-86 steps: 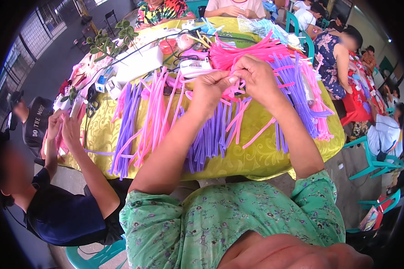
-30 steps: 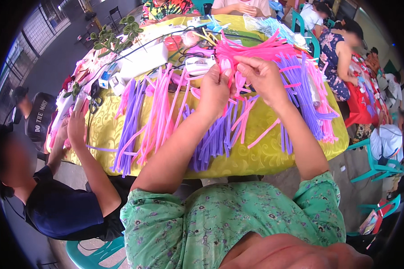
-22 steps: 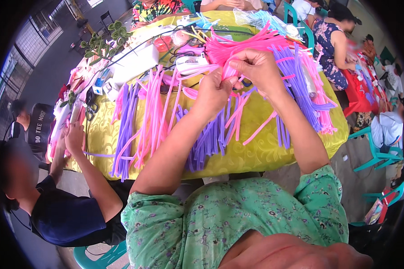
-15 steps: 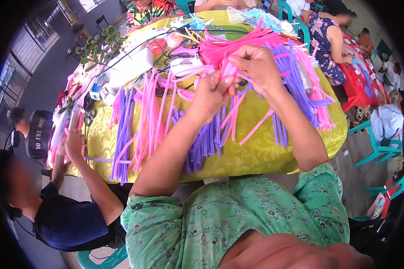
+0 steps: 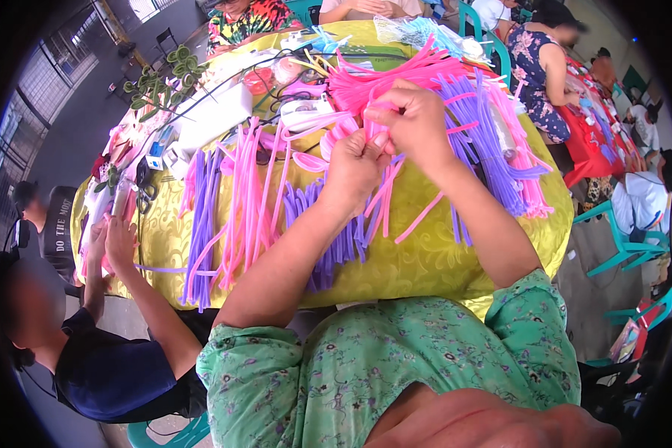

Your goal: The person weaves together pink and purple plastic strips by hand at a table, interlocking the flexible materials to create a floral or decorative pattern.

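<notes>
Both my hands are close together above the middle of the table. My left hand (image 5: 355,166) is pinched on light pink pipe cleaners (image 5: 341,134), whose bent loops stick out on its left side. Thumb and fingers of my right hand (image 5: 418,125) are closed on the same pink pipe cleaners, just right of and above the left; the exact grip point is partly hidden by the fingers. Beyond the hands lies a thick bundle of hot pink pipe cleaners (image 5: 351,84). Purple pipe cleaners (image 5: 336,243) spread under my left forearm, and more purple ones (image 5: 493,153) lie right of my right hand.
A yellow patterned cloth (image 5: 425,261) covers the table. Left lie light pink stems (image 5: 254,198), purple stems (image 5: 204,231), scissors (image 5: 148,196), a white block (image 5: 216,116) and a leafy green piece (image 5: 168,82). A co-worker's hands (image 5: 116,235) work at the left edge. Other people sit around.
My hands have shifted slightly, the right one lower and to the left, nearer the left fingertips. The pink loops now show more on the left hand's left side.
</notes>
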A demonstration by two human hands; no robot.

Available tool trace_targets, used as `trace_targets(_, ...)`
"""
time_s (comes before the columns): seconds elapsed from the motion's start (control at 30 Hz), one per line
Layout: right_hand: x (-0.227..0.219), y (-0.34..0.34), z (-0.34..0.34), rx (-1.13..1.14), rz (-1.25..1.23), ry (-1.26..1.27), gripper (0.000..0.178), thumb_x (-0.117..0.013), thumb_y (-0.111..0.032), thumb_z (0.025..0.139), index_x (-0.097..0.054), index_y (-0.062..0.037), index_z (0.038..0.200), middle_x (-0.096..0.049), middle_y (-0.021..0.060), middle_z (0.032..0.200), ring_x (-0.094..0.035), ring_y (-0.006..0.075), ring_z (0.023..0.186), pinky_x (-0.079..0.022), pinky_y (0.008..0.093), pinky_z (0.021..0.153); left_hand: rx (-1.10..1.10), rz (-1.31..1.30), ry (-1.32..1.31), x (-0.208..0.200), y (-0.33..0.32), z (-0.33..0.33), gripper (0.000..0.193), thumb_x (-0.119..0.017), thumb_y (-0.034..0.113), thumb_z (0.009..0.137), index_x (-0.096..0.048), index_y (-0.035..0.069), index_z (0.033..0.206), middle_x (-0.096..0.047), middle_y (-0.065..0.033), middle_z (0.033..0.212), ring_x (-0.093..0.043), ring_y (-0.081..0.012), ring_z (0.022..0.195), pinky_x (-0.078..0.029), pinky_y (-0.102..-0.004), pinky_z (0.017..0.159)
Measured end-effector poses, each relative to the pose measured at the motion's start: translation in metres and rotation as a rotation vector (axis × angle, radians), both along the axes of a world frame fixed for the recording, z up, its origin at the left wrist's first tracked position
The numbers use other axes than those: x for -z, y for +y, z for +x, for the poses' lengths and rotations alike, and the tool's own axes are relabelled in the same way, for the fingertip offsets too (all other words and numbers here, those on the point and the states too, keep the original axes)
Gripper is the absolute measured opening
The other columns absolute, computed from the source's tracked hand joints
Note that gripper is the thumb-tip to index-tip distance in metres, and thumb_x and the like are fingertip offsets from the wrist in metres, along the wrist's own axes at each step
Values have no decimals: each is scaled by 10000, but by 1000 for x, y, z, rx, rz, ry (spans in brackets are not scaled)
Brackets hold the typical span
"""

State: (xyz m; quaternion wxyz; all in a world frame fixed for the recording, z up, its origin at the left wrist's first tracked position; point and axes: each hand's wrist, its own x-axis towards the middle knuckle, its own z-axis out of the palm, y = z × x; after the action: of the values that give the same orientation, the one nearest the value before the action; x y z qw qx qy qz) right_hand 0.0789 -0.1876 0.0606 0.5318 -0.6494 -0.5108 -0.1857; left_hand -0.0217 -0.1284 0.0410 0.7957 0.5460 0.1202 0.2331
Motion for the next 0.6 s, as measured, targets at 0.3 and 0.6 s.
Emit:
trace_targets(0.3, -3, -4, 8, -502, -4, 1049, 100, -617, -107, 775, -606, -10, 752, -581, 32, 619, -494, 64, 468, -365, 192, 403, -124, 420, -78, 12, 2, 5, 187, -460, 112, 886, -532, 20, 741, -503, 1, 641, -423, -53, 557, -359, -212, 497)
trace_targets(0.6, -14, -15, 13, -729, -103, 1080, 80, -634, -97, 749, -611, -24, 770, -591, 52, 661, -534, 103, 534, -401, 217, 464, -86, 691, -122, 7, 8, -1, 155, -469, 132, 885, -533, 19, 801, -505, -4, 647, -441, -68, 599, -387, -217, 537)
